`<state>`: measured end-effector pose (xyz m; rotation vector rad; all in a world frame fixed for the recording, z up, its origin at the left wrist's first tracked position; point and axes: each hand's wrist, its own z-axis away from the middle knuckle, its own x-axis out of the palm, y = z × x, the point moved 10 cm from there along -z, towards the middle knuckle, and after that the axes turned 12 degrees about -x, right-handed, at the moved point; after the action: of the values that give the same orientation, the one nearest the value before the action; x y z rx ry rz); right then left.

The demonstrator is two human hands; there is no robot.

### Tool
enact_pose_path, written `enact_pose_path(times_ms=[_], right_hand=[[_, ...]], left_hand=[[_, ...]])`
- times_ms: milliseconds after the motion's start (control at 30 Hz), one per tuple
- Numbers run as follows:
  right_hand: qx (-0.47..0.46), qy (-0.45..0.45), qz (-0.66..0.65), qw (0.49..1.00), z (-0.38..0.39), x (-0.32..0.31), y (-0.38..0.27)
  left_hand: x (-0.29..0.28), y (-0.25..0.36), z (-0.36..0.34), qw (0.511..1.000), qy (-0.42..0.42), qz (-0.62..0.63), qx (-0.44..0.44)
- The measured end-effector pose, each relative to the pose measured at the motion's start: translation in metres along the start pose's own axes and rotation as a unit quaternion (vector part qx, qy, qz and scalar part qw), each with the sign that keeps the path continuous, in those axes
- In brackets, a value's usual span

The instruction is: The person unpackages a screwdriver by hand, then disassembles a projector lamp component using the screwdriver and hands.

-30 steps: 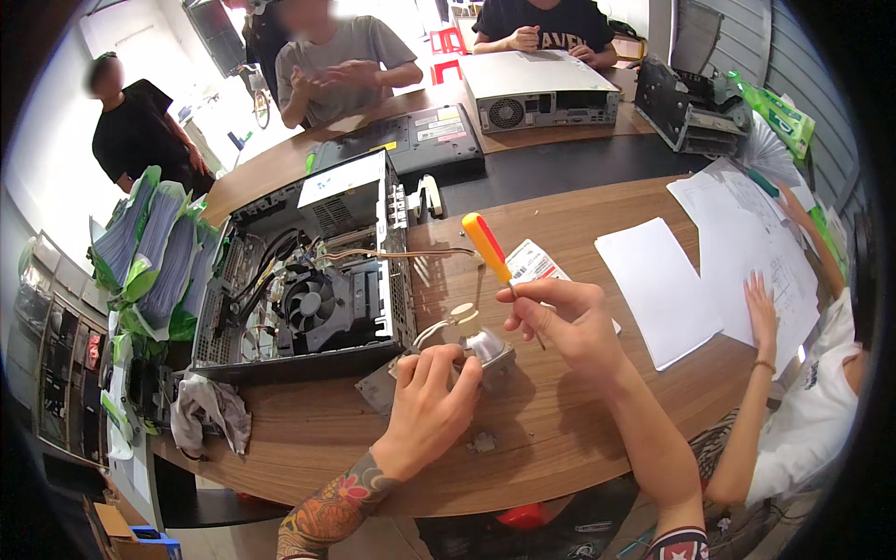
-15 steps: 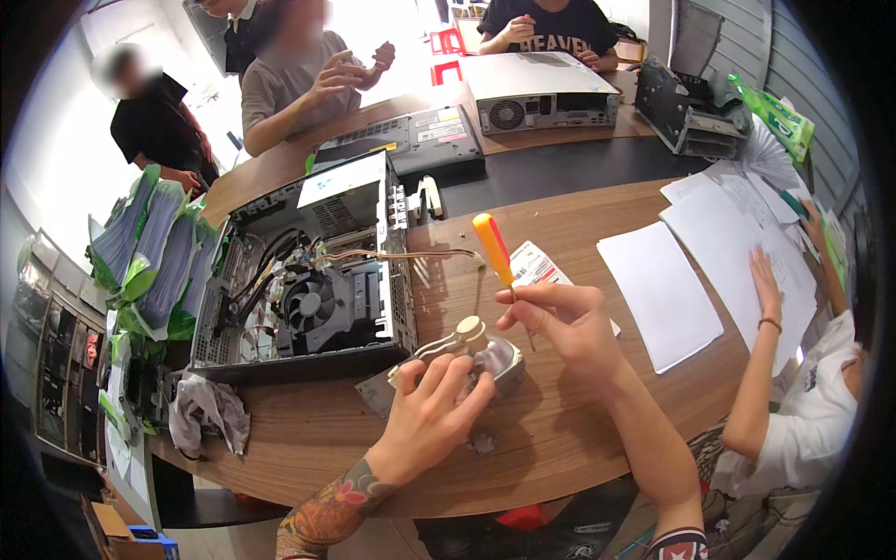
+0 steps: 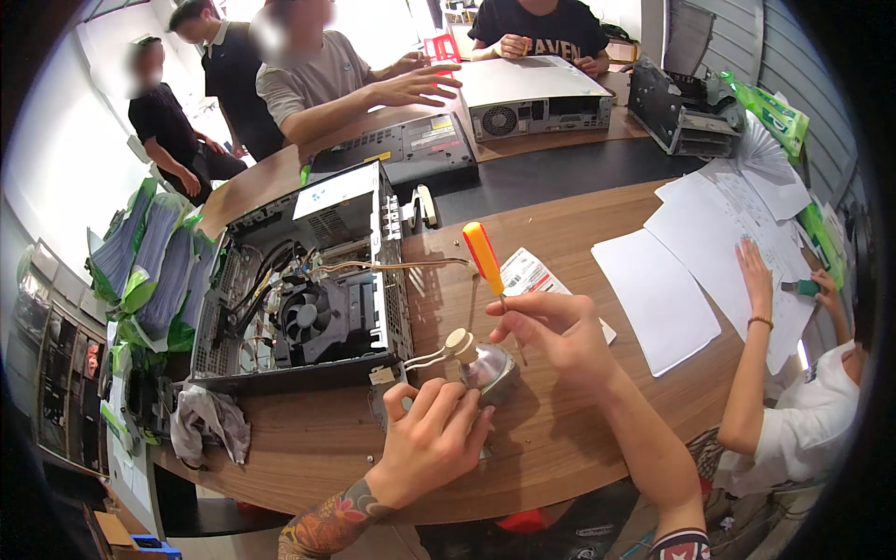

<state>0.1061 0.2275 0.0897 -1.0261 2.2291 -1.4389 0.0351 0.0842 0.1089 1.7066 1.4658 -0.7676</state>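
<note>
My right hand (image 3: pixel 558 338) grips the thin shaft of a screwdriver, whose orange and yellow handle (image 3: pixel 483 258) points up and away. My left hand (image 3: pixel 431 439) presses down on a small grey metal part (image 3: pixel 489 370) lying on the wooden table (image 3: pixel 299 448). A beige plug (image 3: pixel 458 343) with pale wires sits on top of that part. The wires run left toward an open grey computer case (image 3: pixel 308 280) with a black fan inside.
A printed paper slip (image 3: pixel 530 276) lies behind my right hand. White sheets (image 3: pixel 653 299) lie at right under another person's hand (image 3: pixel 754 271). A grey rag (image 3: pixel 210 420) lies at the left edge. More computer cases (image 3: pixel 532 98) and several people are at the far side.
The metal part has tilted and shifted slightly under my left hand. The screwdriver handle has leaned a little to the left. People at the far side have moved their arms.
</note>
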Motion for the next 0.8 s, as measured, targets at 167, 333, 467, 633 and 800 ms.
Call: enact_pose_path(times_ms=[167,333,467,633,800], right_hand=[[0.014,-0.006,0.004,1.0,0.005,0.005,0.01],[-0.015,-0.046,0.067,0.997,0.006,0.019,0.012],[-0.039,-0.058,0.117,0.991,0.006,0.02,0.015],[-0.058,-0.073,0.131,0.987,0.003,0.024,0.01],[-0.061,-0.083,0.148,0.984,0.004,0.024,0.006]], left_hand=[[0.002,0.002,-0.002,1.0,0.003,0.002,-0.002],[-0.005,-0.001,-0.003,1.0,0.016,0.007,-0.014],[-0.007,-0.004,-0.001,0.999,0.032,0.001,-0.017],[-0.016,-0.015,-0.005,0.998,0.047,-0.012,-0.047],[-0.019,-0.039,-0.012,0.993,0.058,0.025,-0.103]])
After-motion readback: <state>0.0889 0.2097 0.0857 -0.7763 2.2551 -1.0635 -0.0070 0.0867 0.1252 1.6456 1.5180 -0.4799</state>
